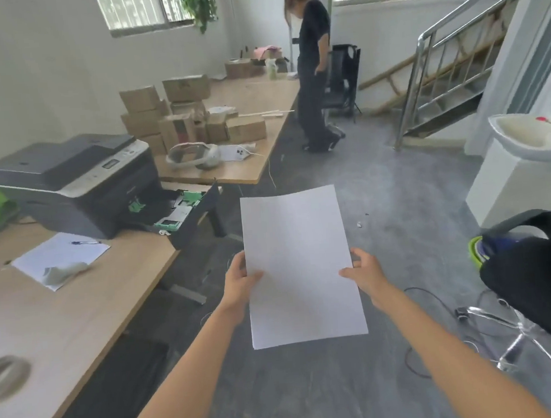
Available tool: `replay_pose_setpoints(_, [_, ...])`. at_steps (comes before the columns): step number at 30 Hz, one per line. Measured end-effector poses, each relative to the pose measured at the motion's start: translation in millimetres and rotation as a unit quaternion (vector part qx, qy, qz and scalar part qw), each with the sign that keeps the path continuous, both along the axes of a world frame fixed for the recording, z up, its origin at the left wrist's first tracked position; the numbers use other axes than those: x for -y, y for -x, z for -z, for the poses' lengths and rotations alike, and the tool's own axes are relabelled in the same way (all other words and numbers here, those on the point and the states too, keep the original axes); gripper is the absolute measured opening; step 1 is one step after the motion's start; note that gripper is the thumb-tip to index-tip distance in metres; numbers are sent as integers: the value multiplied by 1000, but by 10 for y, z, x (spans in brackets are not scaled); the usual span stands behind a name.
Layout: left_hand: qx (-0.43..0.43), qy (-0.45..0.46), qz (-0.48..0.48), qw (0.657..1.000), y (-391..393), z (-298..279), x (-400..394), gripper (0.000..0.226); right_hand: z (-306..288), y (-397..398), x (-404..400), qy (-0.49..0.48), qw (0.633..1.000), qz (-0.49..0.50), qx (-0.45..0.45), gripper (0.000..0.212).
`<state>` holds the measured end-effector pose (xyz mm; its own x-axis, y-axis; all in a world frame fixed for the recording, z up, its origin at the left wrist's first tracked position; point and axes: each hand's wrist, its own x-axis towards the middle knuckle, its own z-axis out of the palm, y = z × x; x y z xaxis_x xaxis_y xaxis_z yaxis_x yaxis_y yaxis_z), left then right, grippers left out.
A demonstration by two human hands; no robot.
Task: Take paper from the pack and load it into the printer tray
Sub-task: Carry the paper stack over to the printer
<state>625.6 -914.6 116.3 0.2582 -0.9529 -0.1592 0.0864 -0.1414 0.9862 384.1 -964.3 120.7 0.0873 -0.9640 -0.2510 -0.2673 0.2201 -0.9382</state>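
I hold a white stack of paper (300, 266) out in front of me over the floor. My left hand (242, 282) grips its left edge and my right hand (363, 272) grips its right edge, thumbs on top. The grey printer (74, 178) sits on the wooden desk (77, 307) to my left. Its paper tray (190, 212) is pulled out past the desk's edge, with green guides visible inside. A white paper pack (59, 259) lies on the desk in front of the printer with a pen on it.
A second long table (253, 111) with several cardboard boxes stands behind the printer. A person in black (314, 70) stands beside it. A black office chair (537, 287) is at my right, a white sink (525, 136) beyond it, and a metal staircase (448, 73) further back.
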Motion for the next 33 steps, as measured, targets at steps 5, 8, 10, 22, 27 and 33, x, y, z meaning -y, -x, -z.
replay_pose_setpoints(5, [-9, -9, -60, 998, -327, 15, 437, 37, -29, -427, 682, -2, 998, -63, -3, 39])
replay_pose_setpoints(8, [-13, -21, -96, 995, -580, 64, 745, 38, -8, -715, 1064, -9, 996, -94, -2, 38])
replay_pose_setpoints(10, [-13, -32, -110, 993, -768, 117, 991, 39, 19, -913, 1342, -15, 995, -103, -8, 40])
replay_pose_setpoints(22, [-42, 12, -164, 985, -2239, -89, 2498, 40, -341, -2550, 3096, 11, 986, -164, -10, 38])
replay_pose_setpoints(27, [-20, 13, -231, 973, -2952, 27, 2472, 39, -225, -3420, 3363, -6, 972, -234, -9, 39])
replay_pose_setpoints(33, [-35, 3, -328, 944, -3685, 144, 2110, 41, -42, -4541, 3410, -22, 942, -335, -21, 37])
